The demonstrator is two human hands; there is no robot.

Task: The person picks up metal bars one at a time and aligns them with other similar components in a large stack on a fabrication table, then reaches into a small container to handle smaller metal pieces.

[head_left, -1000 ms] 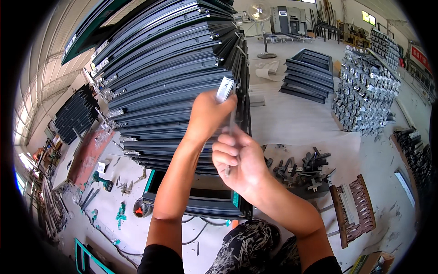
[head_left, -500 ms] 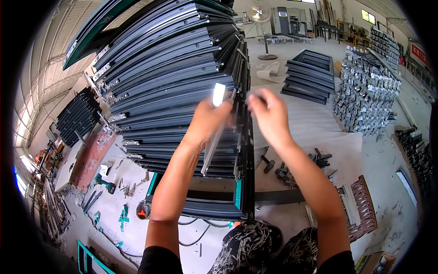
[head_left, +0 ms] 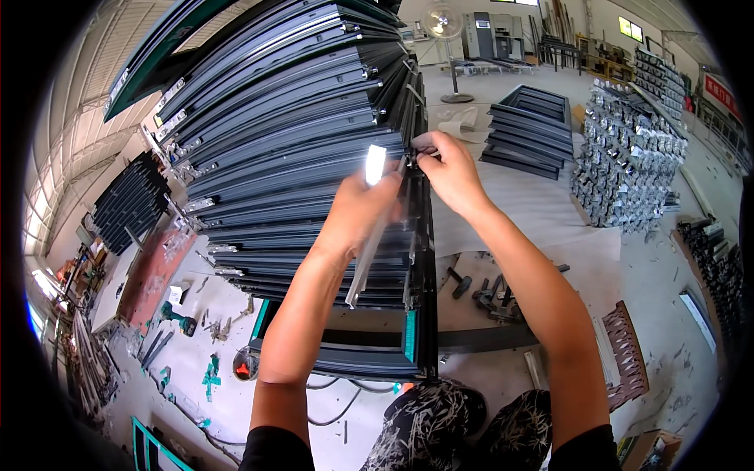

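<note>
Because your left hand (head_left: 353,212) grips the long metal strip (head_left: 365,265) by the dark stack (head_left: 290,122), your right hand (head_left: 453,174) seems free to reach the stack's edge; I can't tell if it holds anything.

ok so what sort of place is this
Most likely a metal-frame workshop or small factory: a tall stack of dark frames fills the middle, a smaller frame stack sits farther back on the right, and a cordless power tool lies at left.
</note>
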